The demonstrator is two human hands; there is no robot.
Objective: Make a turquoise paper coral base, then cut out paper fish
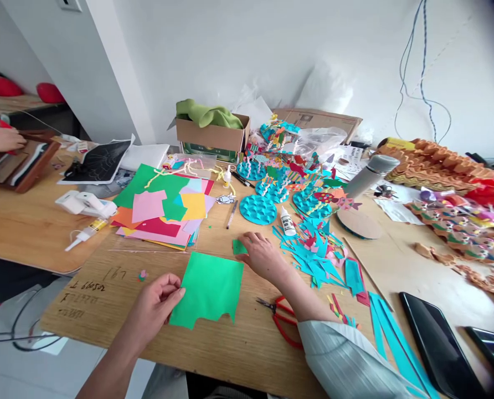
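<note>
My left hand [154, 303] pinches the left edge of a green paper sheet [209, 289] that lies flat on the wooden table [247, 349]; the sheet's lower edge has notches cut out. My right hand [262, 254] rests palm down beyond the sheet, its fingertips pressed on a small green paper scrap [238, 247]. Red-handled scissors [281, 316] lie by my right forearm.
A stack of coloured paper [164, 210] lies to the left, with glue tubes [83, 234] nearby. Blue bumpy discs [258, 209], a glue bottle [287, 221] and blue paper scraps [317, 255] lie ahead. A cardboard box [212, 136] stands behind. Another person's hand [0, 139] shows far left. Dark tablets [438, 346] lie right.
</note>
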